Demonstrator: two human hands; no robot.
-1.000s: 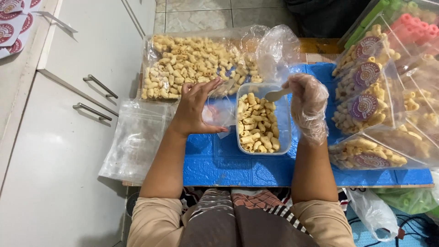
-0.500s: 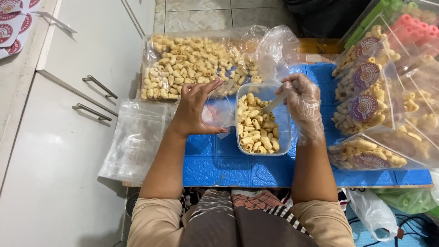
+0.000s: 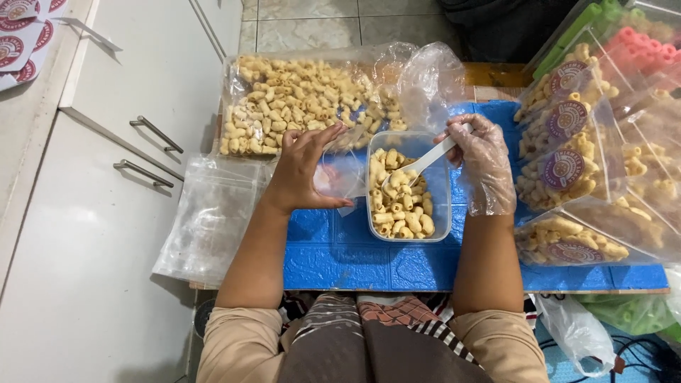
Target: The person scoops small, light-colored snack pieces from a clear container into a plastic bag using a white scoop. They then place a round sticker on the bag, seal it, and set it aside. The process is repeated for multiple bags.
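**Spoon in the tub, bag waiting beside it**

The step in hand looks like scooping: the right hand [image 3: 484, 169], inside a loose clear glove, has its fingers closed round the handle of a white spoon [image 3: 425, 162]. The spoon's bowl is dipped into the curled yellow snack pieces [image 3: 401, 209] that half fill the clear tub [image 3: 445, 216].

Just left of the tub, the bare left hand [image 3: 301, 170] lies on a small clear bag [image 3: 340, 181]. Its fingers are stretched out and spread, with the thumb pointing toward the tub. It presses the bag rather than gripping it, and whether the bag's mouth is open cannot be told.

The tub stands on a blue mat [image 3: 355, 264]. Behind the tub and to its left lies a large clear sack of snacks [image 3: 305, 99]. Farther left of the tub, past the left hand, is a pile of empty bags [image 3: 213, 213]. To the tub's right lie filled pouches [image 3: 567, 170] with round labels.

As a judgement, moving a spoonful across calls for a level lift of the spoon. It also needs the bag's mouth held open close against the tub's left wall, so that no pieces drop on the mat.
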